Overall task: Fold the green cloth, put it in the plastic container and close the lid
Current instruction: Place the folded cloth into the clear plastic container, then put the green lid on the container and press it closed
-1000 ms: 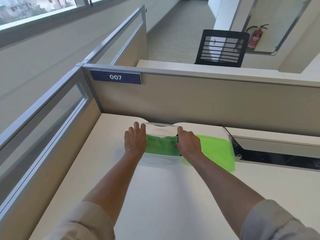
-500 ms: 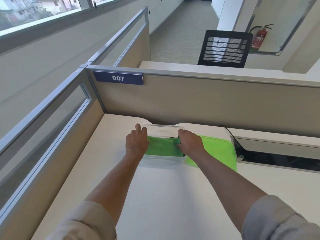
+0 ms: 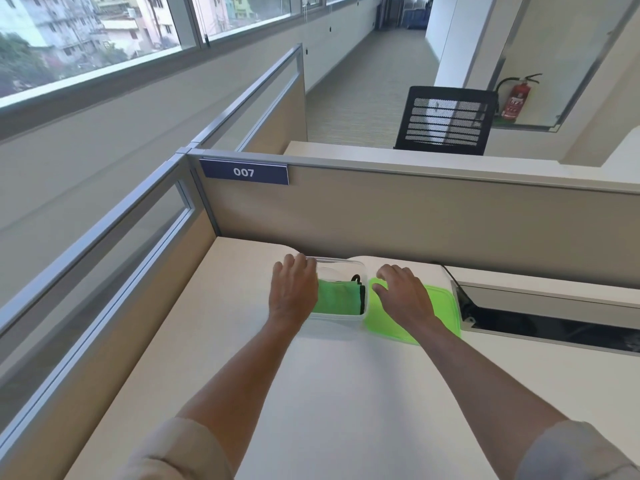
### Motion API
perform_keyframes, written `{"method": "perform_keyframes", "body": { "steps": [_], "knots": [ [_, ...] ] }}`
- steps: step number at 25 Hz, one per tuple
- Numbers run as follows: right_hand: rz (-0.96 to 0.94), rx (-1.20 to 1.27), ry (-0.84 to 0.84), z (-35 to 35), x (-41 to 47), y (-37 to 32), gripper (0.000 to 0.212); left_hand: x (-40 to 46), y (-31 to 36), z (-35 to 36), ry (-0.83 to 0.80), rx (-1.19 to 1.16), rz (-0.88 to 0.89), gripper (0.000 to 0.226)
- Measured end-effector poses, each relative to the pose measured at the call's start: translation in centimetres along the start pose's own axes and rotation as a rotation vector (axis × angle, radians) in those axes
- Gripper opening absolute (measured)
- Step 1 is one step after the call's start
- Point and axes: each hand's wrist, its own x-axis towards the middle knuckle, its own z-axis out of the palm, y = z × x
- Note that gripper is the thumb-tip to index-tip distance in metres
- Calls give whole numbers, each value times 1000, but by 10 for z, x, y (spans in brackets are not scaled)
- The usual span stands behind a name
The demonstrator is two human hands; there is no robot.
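Note:
The folded green cloth [image 3: 337, 297], with a dark edge on its right side, lies inside the clear plastic container [image 3: 341, 318] at the back of the desk. My left hand [image 3: 293, 289] rests over the container's left end, fingers wrapped on its rim. The green lid [image 3: 440, 306] lies flat on the desk right beside the container. My right hand [image 3: 403, 294] lies on top of the lid with fingers spread, thumb near the lid's left edge. I cannot see whether it grips the lid.
A beige partition wall [image 3: 415, 220] with the sign 007 [image 3: 244, 172] stands just behind the container. An open cable tray slot [image 3: 554, 323] runs along the desk's right rear. A glass side panel [image 3: 104, 271] borders the left. White desk surface [image 3: 329, 393] spreads toward me.
My right hand has left the cloth in the container and moved right onto the green lid. The left hand stays on the container's left end.

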Motion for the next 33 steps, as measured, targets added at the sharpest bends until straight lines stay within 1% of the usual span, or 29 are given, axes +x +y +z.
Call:
{"method": "perform_keyframes", "body": {
  "steps": [4, 6, 8, 10, 13, 17, 21, 23, 24, 25, 27, 29, 31, 33],
  "knots": [
    [82, -42, -39, -6, -32, 37, 22, -34, 68, 2, 68, -185, 273, 12],
    [127, -57, -50, -9, -48, 54, 22, -48, 98, 10, -16, -275, 352, 16],
    [180, -90, -60, -18, -74, 84, 22, -60, 138, 17, -97, -298, 417, 21],
    [169, -98, -101, -11, -93, 96, 23, -71, 148, 26, -206, -272, 363, 23],
    [219, -95, -155, -4, -116, 107, 32, -77, 144, 37, -229, -205, 312, 29],
    [246, 33, -244, 0, -129, 125, 27, -78, 148, 44, -323, -140, 277, 33],
    [217, 86, -232, 3, -136, 133, 29, -80, 155, 50, -336, -137, 189, 30],
    [212, 86, -228, 2, -136, 137, 33, -81, 159, 46, -329, -110, 154, 24],
    [206, 81, -233, 2, -137, 139, 34, -81, 160, 42, -360, -104, 161, 23],
    [198, 69, -242, 2, -137, 140, 34, -82, 162, 38, -397, -80, 179, 28],
    [183, 55, -261, 2, -138, 144, 33, -83, 166, 37, -401, -57, 179, 37],
    [179, 60, -263, 2, -139, 148, 33, -84, 169, 39, -383, -81, 166, 39],
    [185, 84, -220, 0, -141, 148, 31, -85, 170, 36, -336, -69, 182, 42],
    [192, 120, -142, -1, -142, 146, 28, -86, 171, 31, -294, -46, 199, 43]
  ]
}}
